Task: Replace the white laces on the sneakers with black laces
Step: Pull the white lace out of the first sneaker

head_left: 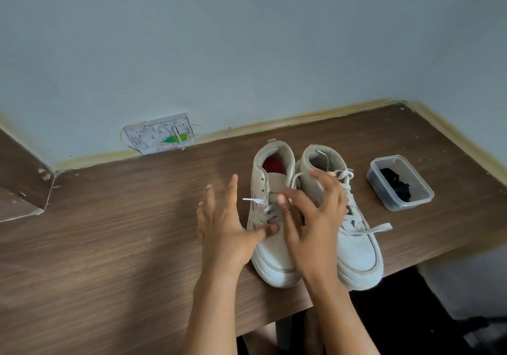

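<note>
Two white high-top sneakers stand side by side on the wooden table, toes toward me. The left sneaker (270,261) has its upper eyelets bare and a white lace end (253,200) sticking out to the left. The right sneaker (359,256) still carries a loosened white lace (369,229) trailing to the right. My left hand (223,225) lies spread against the left sneaker's side, thumb on its vamp. My right hand (312,212) hovers over the gap between both sneakers with fingers spread, holding nothing. Black laces (396,183) lie in a clear plastic box (415,202).
The wooden table (123,231) runs into a corner of pale walls. A white wall plate with wiring (160,134) sits at the back edge. The table's front edge passes just under the sneakers' toes, with dark floor below.
</note>
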Motion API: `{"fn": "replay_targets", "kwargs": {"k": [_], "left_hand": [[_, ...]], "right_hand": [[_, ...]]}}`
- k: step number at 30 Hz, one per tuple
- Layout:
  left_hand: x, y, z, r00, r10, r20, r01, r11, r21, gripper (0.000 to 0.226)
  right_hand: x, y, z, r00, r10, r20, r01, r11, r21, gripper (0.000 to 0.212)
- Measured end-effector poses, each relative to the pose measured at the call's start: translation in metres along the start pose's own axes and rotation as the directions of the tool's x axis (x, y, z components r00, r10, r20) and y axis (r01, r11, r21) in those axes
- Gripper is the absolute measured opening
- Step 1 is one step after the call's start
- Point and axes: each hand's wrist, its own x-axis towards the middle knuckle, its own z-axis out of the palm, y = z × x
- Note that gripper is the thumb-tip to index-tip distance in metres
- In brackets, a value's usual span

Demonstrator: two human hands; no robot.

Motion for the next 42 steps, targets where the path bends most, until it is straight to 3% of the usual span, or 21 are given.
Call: {"fn": "replay_targets", "kwargs": {"k": [4, 10, 16, 27, 33, 38, 42], "left_hand": [[0.0, -0.001, 0.0, 1.0, -0.001, 0.001, 0.001, 1.0, 0.024, 0.106], [0.0, 0.001, 0.002, 1.0, 0.006, -0.006, -0.006, 0.998, 0.062, 0.107], [0.001, 0.0, 0.002, 1.0, 0.021, -0.009, -0.02, 0.997, 0.073, 0.107], [0.0, -0.002, 0.001, 0.999, 0.034, 0.021, -0.034, 0.999, -0.02, 0.108], [0.001, -0.004, 0.002, 0.999, 0.047, 0.019, -0.046, 0.998, -0.032, 0.109], [0.001, -0.004, 0.001, 0.999, 0.038, 0.021, -0.036, 0.998, -0.06, 0.106], [-0.001, -0.001, -0.002, 0.983, 0.181, 0.015, -0.179, 0.98, -0.09, 0.11]], "right_hand": [[-0.002, 0.002, 0.007, 0.995, -0.038, 0.089, 0.044, 0.997, -0.062, 0.009], [-0.009, -0.004, 0.009, 0.997, 0.073, 0.012, -0.074, 0.983, 0.167, 0.031], [-0.009, -0.005, 0.012, 0.987, 0.11, -0.12, -0.085, 0.977, 0.193, 0.041], [-0.012, -0.005, 0.011, 0.979, 0.123, -0.165, -0.09, 0.977, 0.196, 0.051], [-0.012, -0.007, 0.009, 0.977, 0.111, -0.18, -0.072, 0.975, 0.211, 0.04], [-0.003, -0.004, 0.001, 0.908, 0.213, -0.36, -0.125, 0.959, 0.254, 0.031], [0.001, 0.003, -0.003, 0.894, 0.186, -0.408, -0.088, 0.965, 0.248, 0.016]]}}
